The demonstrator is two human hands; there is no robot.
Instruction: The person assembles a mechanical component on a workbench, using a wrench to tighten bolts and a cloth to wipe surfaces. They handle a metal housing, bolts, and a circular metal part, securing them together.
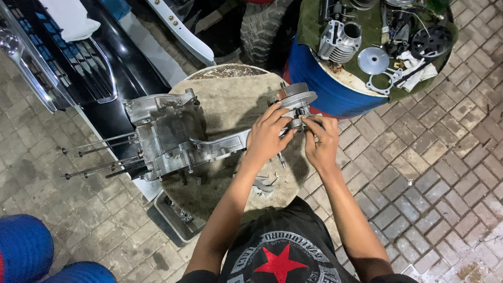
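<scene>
Engine casing (173, 139) lies across our round surface (230, 99), long axis running left to right. Our left hand (267, 137) and right hand (320, 142) meet at its right end, both pinching a small part (298, 116) there.

Harsh overhead artificial light, soft shadows, wide-angle bending at the edges.

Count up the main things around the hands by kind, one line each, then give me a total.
Engine crankcase lying on the cloth-covered stand: 1
Long studs sticking out of its left end: 4
Blue drums in view, one holding loose parts, one at bottom left: 2
Finned cylinder on the far drum: 1
Hands, left hand and right hand, both on the crankcase's right end: 2
Total: 10
</scene>
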